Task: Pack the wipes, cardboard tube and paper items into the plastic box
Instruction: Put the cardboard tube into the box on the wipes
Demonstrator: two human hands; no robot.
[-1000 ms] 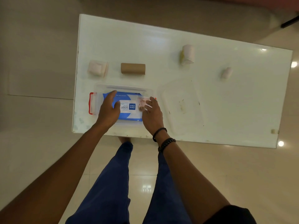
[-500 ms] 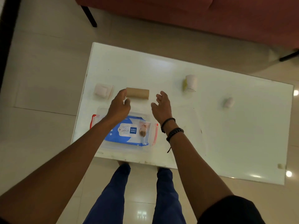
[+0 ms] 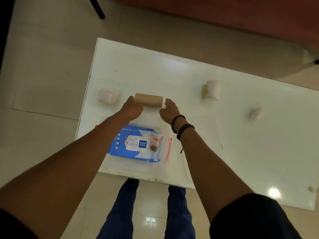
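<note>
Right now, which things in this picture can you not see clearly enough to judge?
- Head view: left hand covers the cardboard tube end, so contact and grip are unclear.
- Right hand: fingertips face away; touching the tube or not, unclear.
- Plastic box: left side hidden by the left forearm.
- Small white roll: too blurred to identify.

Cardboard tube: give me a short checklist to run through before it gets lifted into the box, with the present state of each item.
1. Left hand at one end of the cardboard tube: ok.
2. Right hand at the other end: ok.
3. Firm grip closed on the tube: cannot tell.
4. Wipes pack already in the plastic box: ok.
5. Box open, no lid on top: ok.
6. Room left over the wipes for the tube: cannot tell.
</note>
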